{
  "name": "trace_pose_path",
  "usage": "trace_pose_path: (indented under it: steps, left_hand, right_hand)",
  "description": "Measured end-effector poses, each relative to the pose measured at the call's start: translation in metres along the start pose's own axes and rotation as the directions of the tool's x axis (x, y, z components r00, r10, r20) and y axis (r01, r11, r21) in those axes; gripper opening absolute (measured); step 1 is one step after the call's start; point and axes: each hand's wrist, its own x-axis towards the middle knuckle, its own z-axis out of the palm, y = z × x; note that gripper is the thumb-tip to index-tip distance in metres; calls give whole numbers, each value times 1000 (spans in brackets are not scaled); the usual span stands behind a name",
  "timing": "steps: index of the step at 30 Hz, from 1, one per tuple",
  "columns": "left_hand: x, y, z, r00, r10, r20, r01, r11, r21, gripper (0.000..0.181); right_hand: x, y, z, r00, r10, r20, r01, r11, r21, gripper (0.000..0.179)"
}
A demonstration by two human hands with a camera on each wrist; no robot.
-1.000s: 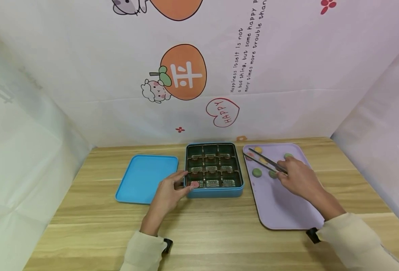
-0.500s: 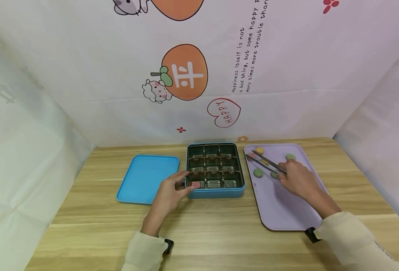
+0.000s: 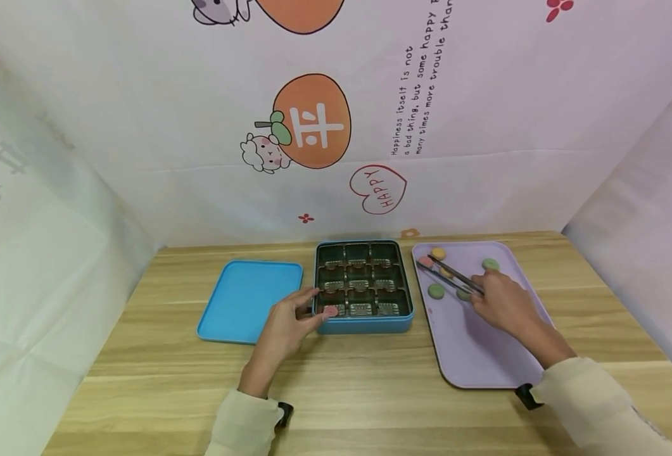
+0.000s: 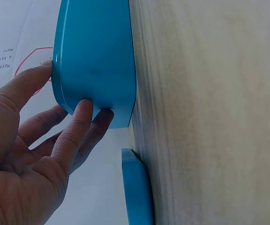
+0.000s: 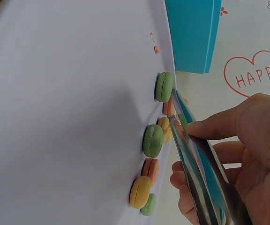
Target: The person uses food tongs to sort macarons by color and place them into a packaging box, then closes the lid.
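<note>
You have the bench [image 3: 364, 399] under everything, and the blue box [image 3: 364, 325] on it makes a good landmark. The purple tray [image 3: 472, 354] lies just to the box's right, its long axis running from near you toward the wall. The box itself is lidless, with a clear insert of nine compartments. Its flat blue lid [image 3: 250, 301] lies to the box's left.

Your left hand [image 3: 286, 323] is spread wide at the box's near-left corner, fingertips touching rim and side, not wrapped round it. Your right hand [image 3: 503, 297], well to the box's right over the tray, grips the metal tongs [image 5: 225, 187]; their prongs stand slightly apart.

Green and yellow macarons [image 3: 436, 291] and pink ones share the tray, mostly toward its far end. The pink macaron [image 3: 425, 261] at the tongs' tips sits just right of the box's far-right corner, between the tips; you can't tell whether both touch it. That seems the relation to watch: the tongs' long axis points from your right hand leftward and away, straight at that macaron, and the right hand is the nearer one. Another pink piece [image 3: 330, 311] rests inside the box's near-left compartment.
</note>
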Motion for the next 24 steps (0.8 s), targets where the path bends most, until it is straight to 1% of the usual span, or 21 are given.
trace_pose_path:
  steps: [1,3,4,7,12,15,17,22,24]
  left_hand:
    - [0,0,0,1000,-4,1,4,1000,0,56]
    - [0,-1,0,1000,7,4,-7,1000,2,56]
    - [0,-1,0,1000,13,7,-13,1000,2,56]
    - [0,-1,0,1000,11,9,-11,1000,3,56]
    - [0,-1,0,1000,10,-6,-10,1000,29,56]
    - [0,-1,-1,1000,14,-6,-14,999,32,55]
    - [0,0,-1,1000,13,-4,-12,999,31,55]
    - [0,0,-1,1000,16,-6,-15,999,34,55]
    - [-1,0,-1,1000,18,-7,-18,999,30,55]
  right_hand:
    - [1,0,0,1000,5,4,-5,1000,2,26]
    - [2,0,0,1000,12,12,-13,1000,4,32]
    - [2,0,0,1000,16,16,-16,1000,5,31]
    - [3,-2,1,1000,22,21,-22,1000,7,24]
    - [4,-2,1,1000,19,20,-19,1000,-1,10]
    - [3,-2,1,1000,14,13,-14,1000,-6,7]
    - [2,-3,1,1000,16,10,-16,1000,-7,9]
    - [1,-4,-1,1000,17,5,-17,1000,-3,24]
    - [1,-5,-2,1000,7,-2,-7,1000,-7,20]
